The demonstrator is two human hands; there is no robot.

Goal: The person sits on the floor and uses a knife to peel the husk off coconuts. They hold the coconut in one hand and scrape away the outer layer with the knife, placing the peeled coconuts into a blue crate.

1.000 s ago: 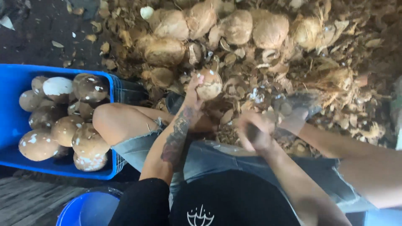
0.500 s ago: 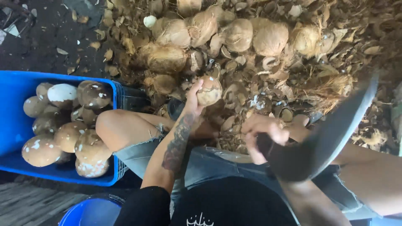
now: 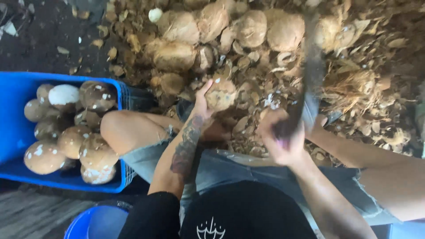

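Near the person's knees: the two hands work over a floor full of husk bits.
Right hand: its grip is clenched tight on the handle of a long dark blade. The blade is blurry and points up and away over the pile.
Left hand: its grip holds a small brown coconut from the side, thumb up.
Coconut spot: just in front of the knees, at the near edge of the husk pile.
Left side: a blue crate on the floor, beside the left knee, full of peeled coconuts, brown with white spots.
Near corner: a blue bucket, only partly seen.
Far side: big hairy coconuts lie on top of the pile.
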